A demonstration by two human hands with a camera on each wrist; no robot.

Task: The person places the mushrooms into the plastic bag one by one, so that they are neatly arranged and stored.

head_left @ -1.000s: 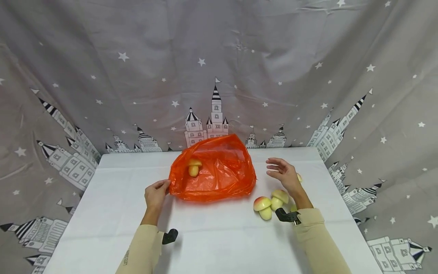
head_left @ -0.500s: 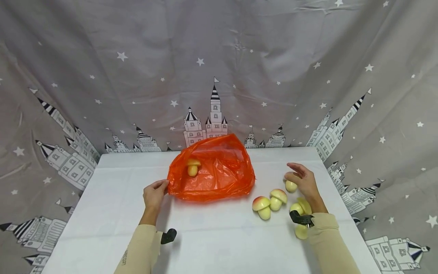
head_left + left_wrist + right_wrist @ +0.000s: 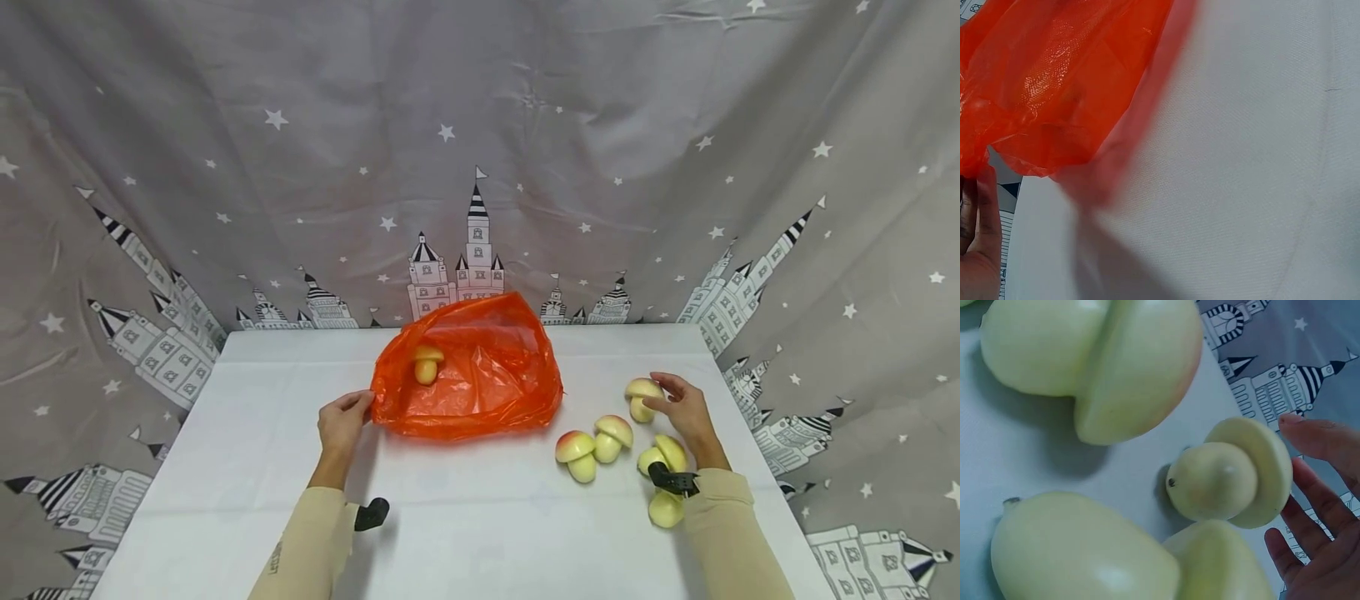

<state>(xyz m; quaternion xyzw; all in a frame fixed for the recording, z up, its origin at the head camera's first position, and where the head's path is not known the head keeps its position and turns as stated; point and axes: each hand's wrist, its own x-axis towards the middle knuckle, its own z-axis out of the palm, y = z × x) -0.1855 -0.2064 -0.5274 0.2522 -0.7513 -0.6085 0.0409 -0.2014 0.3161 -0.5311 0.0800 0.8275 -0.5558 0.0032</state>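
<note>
Left grip (image 3: pixel 345 423) pinching plastic bag (image 3: pixel 517 383), domed mushrooms (image 3: pixel 611 437)

Your left sleeve (image 3: pixel 306 542) is beige with small dark lettering (image 3: pixel 275 558); your right sleeve (image 3: pixel 738 542) matches in colour. Black, round-ended devices (image 3: pixel 371 514) jut out beside both cuffs (image 3: pixel 722 486).

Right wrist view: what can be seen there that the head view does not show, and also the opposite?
Only the right wrist view shows clearly a small dark spot on the stem end of the mushroom nearest the right hand.

Only the head view shows the left hand pinching the orange bag, and the bagged mushroom.

Both show the right hand, several loose mushrooms, the white table and the castle-print curtain.
</note>
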